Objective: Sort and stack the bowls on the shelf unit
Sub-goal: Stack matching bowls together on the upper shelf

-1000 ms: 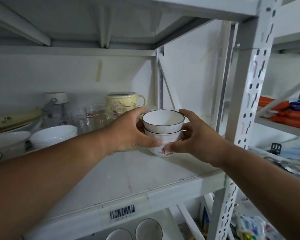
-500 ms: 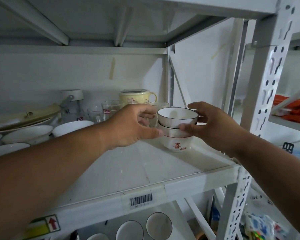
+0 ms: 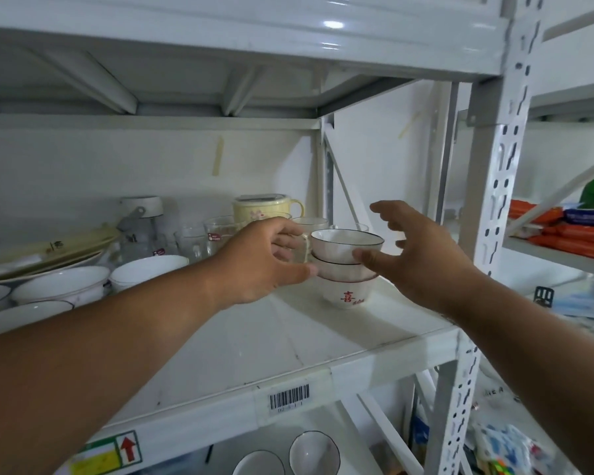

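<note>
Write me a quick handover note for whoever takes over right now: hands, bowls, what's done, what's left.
Left hand: grip on the side of the bowl stack, thumb against it.
Right hand: fingers spread open, thumb tip just touching the stack.
The stack of nested small bowls sits on the shelf, red-character bowl at the bottom.
Left: loose white bowls at the shelf's left side look unsorted.

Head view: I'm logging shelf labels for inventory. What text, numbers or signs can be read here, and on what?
"喜" in red, on the bottom bowl of the stack; the smaller red marks beside it are too blurred.
Barcode label on the shelf edge: digits beneath too small to read.
Red up arrow, no words, on the sticker at the shelf edge.
Red logos on the glasses: unreadable.
Dark mark on the plate: unreadable.
</note>
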